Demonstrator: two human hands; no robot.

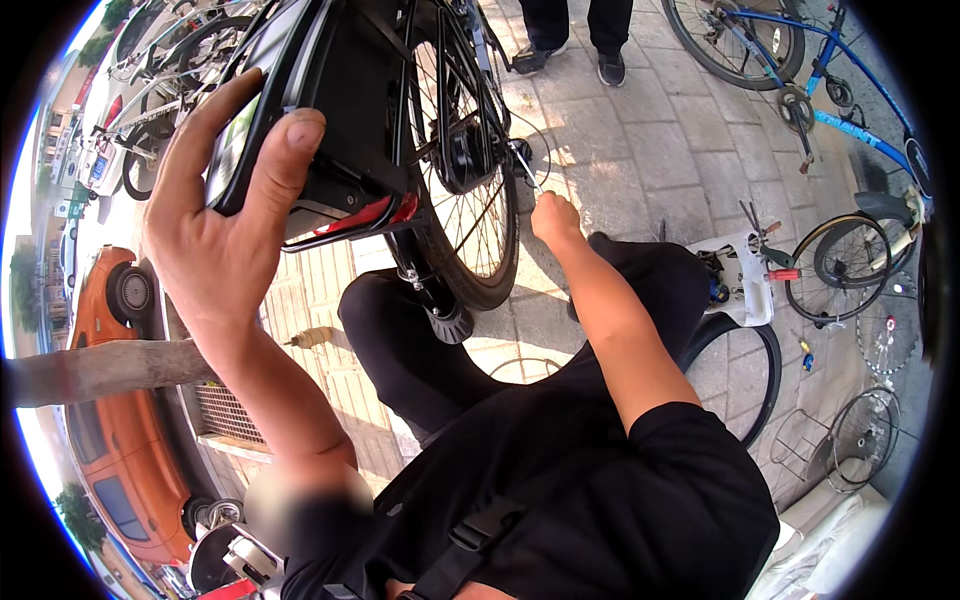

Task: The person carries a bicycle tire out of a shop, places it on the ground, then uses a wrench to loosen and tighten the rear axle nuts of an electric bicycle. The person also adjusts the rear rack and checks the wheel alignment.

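A bicycle's rear wheel (480, 230) with a dark hub stands upright in front of my knees. Above it, my left hand (225, 200) is wrapped round the edge of the black rear rack (350, 150), thumb on the near side and fingers over the far side. A red reflector (385, 214) sits below the rack. My right hand (556, 218) is closed round a slim metal tool (527, 168), whose far end meets the area beside the wheel hub. The tool's handle is hidden in my fist, so its exact kind cannot be told.
A person's shoes (611, 69) stand on the paving beyond the wheel. At the right are a blue bicycle (830, 60), a white tray of tools (740, 275), a loose tyre (768, 375) and wheels. A wooden post (110, 372) and an orange car (120, 450) are left.
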